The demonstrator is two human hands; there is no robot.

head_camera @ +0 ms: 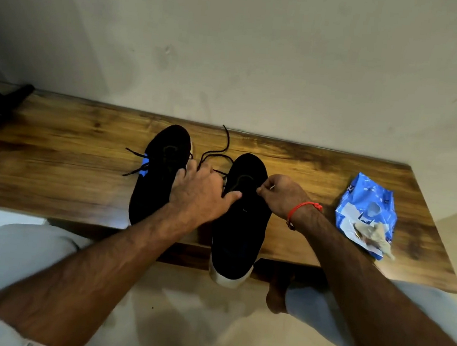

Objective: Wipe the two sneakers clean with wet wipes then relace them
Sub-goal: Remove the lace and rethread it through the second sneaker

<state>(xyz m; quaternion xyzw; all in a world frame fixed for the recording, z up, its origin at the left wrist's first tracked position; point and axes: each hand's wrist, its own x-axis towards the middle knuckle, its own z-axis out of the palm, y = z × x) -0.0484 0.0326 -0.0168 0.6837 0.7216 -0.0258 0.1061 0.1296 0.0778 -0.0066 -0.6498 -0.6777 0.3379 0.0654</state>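
Two black sneakers are seen side by side on a wooden bench set against a pale wall.

Left sneaker — lies flat on the bench top, a blue patch on its left side, a white sole edge showing along its right. Loose black lace ends are spread on the wood to its left.

Right sneaker — lies nearer the viewer; its white-soled end overhangs the front edge of the bench. A loose black lace runs from between the two shoes back toward the wall.

Left hand: placed between the two sneakers, fingers reaching forward to where the lace loop begins, thumb stretched across onto the right sneaker's upper. Whether the fingertips actually pinch the lace cannot be told; they are bunched and partly blurred.

Right hand: held over the right sneaker's right edge, fingers curled in, thumb and forefinger closed together as in a narrow pinch. What is pinched is too small and dark to be made out. A red thread band is worn on this wrist.

Wet wipes packet — blue and white, lying well to the right of the shoes on the bench. A crumpled, soiled wipe rests on its near end.
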